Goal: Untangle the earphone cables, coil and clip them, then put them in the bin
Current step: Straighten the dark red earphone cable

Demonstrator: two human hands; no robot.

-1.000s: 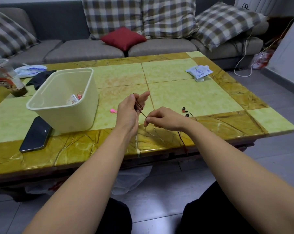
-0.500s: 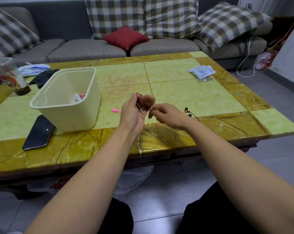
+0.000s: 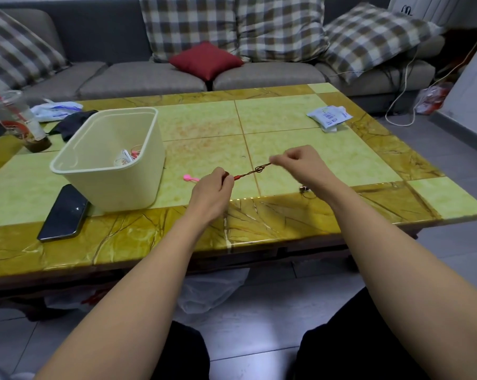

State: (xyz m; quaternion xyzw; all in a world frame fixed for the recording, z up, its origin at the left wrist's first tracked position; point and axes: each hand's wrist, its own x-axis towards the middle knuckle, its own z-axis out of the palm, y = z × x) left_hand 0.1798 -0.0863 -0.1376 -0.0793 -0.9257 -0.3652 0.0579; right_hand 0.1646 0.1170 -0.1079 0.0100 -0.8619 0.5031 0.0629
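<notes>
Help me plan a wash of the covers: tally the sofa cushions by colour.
Checked cushions: 4
Red cushion: 1
Total: 5

A low table (image 3: 286,116) of green and yellow stone-look tiles fills the middle. Beyond it, at the far side, a grey sofa (image 3: 149,78) carries checked cushions (image 3: 281,26) and one red cushion (image 3: 205,60). Grey floor tiles (image 3: 259,338) lie near.
</notes>
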